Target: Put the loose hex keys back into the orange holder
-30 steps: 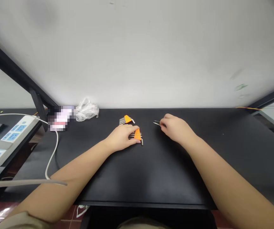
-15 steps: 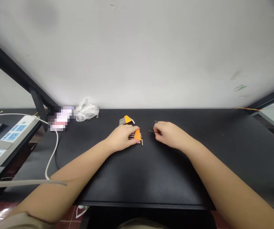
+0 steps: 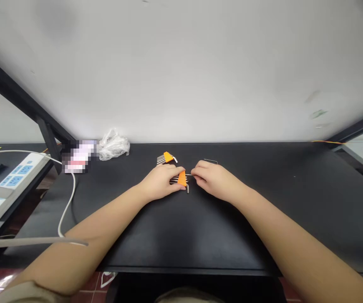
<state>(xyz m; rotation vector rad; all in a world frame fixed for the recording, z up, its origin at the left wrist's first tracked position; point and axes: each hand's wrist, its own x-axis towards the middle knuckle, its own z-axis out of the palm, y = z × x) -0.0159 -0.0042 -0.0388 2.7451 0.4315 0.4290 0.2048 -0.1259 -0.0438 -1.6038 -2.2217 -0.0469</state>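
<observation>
My left hand [image 3: 160, 182] is closed around an orange hex key holder [image 3: 182, 179], thumb and fingers on its sides. Several hex keys sit in this holder, one with its bent short arm [image 3: 188, 189] sticking out at the near right corner. My right hand [image 3: 212, 179] pinches a thin hex key [image 3: 188, 174], whose end reaches the holder's far right edge; whether it is inside a hole I cannot tell. Just behind the right hand lies another thin hex key [image 3: 211, 160], partly hidden by the fingers. A second orange holder [image 3: 168, 157] filled with hex keys rests beyond my left hand.
A crumpled clear plastic bag [image 3: 114, 145] lies against the wall at the back left, beside a blurred-out item [image 3: 79, 158]. A white cable [image 3: 68, 206] hangs across the left side, near my left forearm. Power strips [image 3: 19, 179] are at far left on the black table [image 3: 181, 235].
My right hand has moved left with the thin hex key, bringing its end to the orange holder. Another thin hex key behind that hand is now more exposed. My left hand stays nearly still.
</observation>
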